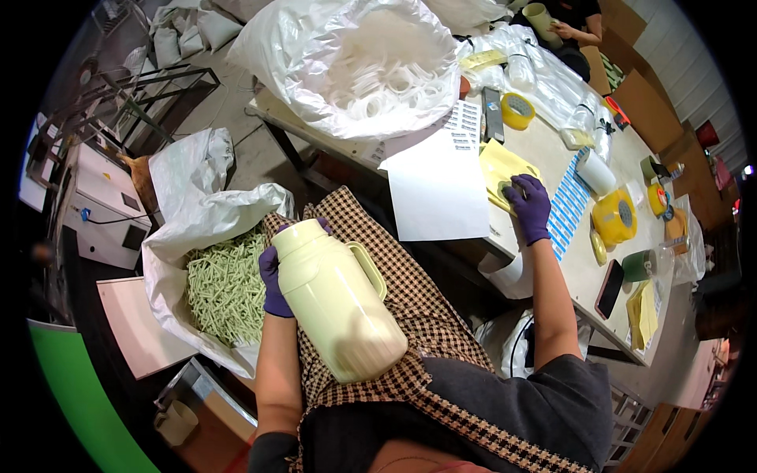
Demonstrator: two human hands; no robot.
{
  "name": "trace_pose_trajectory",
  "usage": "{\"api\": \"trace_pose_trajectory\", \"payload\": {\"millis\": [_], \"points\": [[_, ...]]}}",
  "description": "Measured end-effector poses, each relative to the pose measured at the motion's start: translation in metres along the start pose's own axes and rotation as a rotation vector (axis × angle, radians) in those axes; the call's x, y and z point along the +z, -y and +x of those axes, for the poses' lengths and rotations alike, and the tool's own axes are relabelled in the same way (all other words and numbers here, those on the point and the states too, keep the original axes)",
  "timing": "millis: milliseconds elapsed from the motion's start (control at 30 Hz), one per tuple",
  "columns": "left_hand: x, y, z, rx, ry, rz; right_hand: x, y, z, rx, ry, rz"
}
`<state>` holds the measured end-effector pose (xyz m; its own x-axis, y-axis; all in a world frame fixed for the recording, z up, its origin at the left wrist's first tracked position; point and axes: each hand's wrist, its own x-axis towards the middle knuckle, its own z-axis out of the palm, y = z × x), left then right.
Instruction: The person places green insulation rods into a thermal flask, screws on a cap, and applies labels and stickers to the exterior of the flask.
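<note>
My left hand (pixel 274 277), in a purple glove, grips the neck of a pale yellow plastic jug (pixel 337 306) that rests on my checked apron, handle turned to the right. My right hand (pixel 529 206), also in a purple glove, reaches out to the table and presses its fingers on a yellow sheet (pixel 500 167) lying there. Beside that sheet lie a white paper (pixel 438 193) and a strip of blue and white labels (pixel 569 206).
A white sack of pale green parts (pixel 225 288) stands at my left. A big bag of white rings (pixel 371 67) sits on the table (pixel 552 142), with yellow tape rolls (pixel 518 110), a phone (pixel 609 288) and a green cup. Another person's hand (pixel 564 30) works at the far end.
</note>
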<state>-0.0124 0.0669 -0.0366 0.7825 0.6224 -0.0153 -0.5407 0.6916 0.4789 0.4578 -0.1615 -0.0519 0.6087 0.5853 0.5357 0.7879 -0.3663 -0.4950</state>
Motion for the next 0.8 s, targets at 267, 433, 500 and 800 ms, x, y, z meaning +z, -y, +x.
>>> {"api": "trace_pose_trajectory", "payload": {"millis": [267,433,500,800], "points": [[0.006,0.002,0.000,-0.010,-0.061,-0.007,0.006,-0.007,0.012,0.122,0.048,-0.077],[-0.004,-0.001,-0.003,-0.002,-0.056,0.016,0.006,-0.006,0.009,0.181,0.027,0.038],[0.000,0.001,-0.002,0.001,0.001,-0.060,0.006,-0.008,0.008,0.224,0.044,0.119],[-0.006,0.003,0.000,-0.003,-0.009,-0.033,-0.003,-0.030,0.019,0.493,0.285,0.526]]}}
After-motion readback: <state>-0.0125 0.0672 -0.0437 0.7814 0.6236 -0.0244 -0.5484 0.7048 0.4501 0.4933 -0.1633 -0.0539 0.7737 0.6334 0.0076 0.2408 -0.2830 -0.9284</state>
